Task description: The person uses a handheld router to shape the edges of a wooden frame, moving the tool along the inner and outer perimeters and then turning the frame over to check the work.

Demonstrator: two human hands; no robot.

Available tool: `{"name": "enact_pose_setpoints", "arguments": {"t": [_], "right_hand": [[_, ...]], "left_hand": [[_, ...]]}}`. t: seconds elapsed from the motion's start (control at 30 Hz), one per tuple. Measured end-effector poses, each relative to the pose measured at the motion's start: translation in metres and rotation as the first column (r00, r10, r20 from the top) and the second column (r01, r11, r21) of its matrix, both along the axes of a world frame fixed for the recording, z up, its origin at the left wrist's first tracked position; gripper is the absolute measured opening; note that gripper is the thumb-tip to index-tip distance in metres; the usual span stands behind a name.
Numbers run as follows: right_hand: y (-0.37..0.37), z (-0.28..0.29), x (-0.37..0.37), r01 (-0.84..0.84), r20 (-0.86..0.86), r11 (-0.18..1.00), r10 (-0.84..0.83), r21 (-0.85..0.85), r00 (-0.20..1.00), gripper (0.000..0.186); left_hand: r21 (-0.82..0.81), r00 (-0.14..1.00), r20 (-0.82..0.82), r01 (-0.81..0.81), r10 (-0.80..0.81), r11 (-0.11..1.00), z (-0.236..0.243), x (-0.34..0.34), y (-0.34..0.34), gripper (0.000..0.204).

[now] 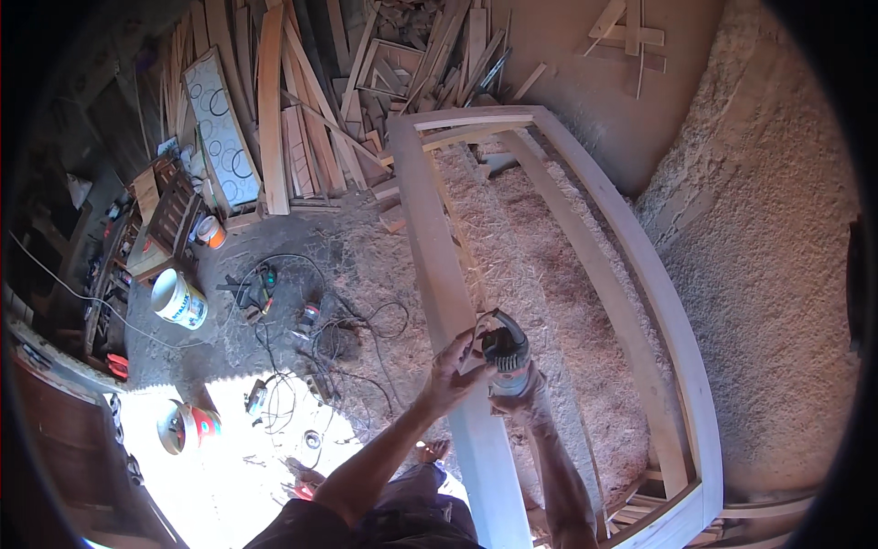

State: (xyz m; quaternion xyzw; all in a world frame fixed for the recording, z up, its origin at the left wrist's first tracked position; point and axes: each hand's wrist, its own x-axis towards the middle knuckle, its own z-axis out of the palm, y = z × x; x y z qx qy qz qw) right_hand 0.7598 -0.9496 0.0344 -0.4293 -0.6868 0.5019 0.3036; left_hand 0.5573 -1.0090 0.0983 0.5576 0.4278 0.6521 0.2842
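A handheld power tool [506, 352] with a black ribbed top and a pale blue body is held over the left rail of a large wooden frame [437, 265]. My right hand [523, 401] wraps around its lower body from the near right side. My left hand [450, 377] grips at the tool's left side, fingers curled and thumb reaching toward the body. A black loop, perhaps the cord, curves over the tool's top. What the tool's underside touches is hidden. The frame slants away from me, with a curved inner rail [594, 265] along its right part.
Wood shavings [540, 247] cover the ground inside the frame and pile against the right wall. Offcuts and boards [271, 110] lean at the back. Tangled cords [338, 329], corded tools, a white bucket [178, 300] and a red-and-white bucket [203, 425] stand or lie on the left floor.
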Motion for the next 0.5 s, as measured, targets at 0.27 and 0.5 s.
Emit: {"name": "enact_pose_setpoints", "arguments": {"t": [0.27,0.5], "right_hand": [[-0.079,0.058,0.029,-0.064,0.399,0.995,0.029,0.075,0.916,0.064],[-0.122,0.078,0.026,-0.253,0.485,0.967,0.21,0.024,0.849,0.063]], "left_hand": [[-0.088,0.954,0.285,0.123,-0.094,0.989,-0.02,0.016,-0.08,0.043],[-0.21,0.889,0.436,-0.053,0.142,0.976,-0.044,0.008,-0.158,0.05]]}}
